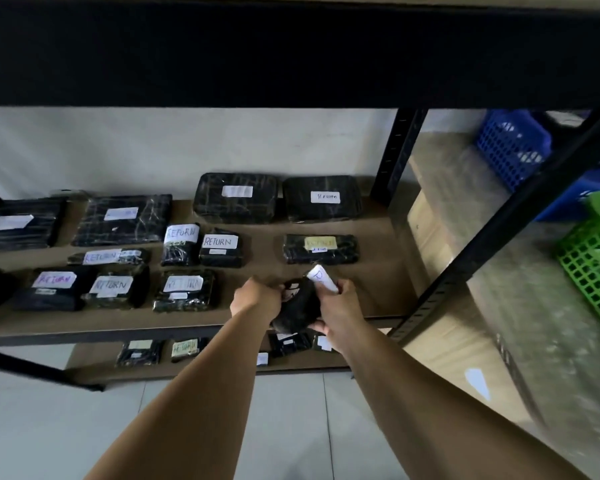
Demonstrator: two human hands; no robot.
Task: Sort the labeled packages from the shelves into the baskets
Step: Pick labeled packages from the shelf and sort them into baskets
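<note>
- Both hands, the left hand [257,299] and right hand [338,303], are holding one small black package [297,306] over the shelf [378,271] front.
- Next, I think, it is going into a basket [593,268] on the right.

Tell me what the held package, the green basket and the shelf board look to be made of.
Held package, gripped by left hand and right hand: probably soft black plastic film, since it creases; white paper label.
Green basket: moulded plastic, given its uniform colour and regular grid holes.
Shelf board: matte brown, likely fibreboard or wood; no grain is discernible.
</note>
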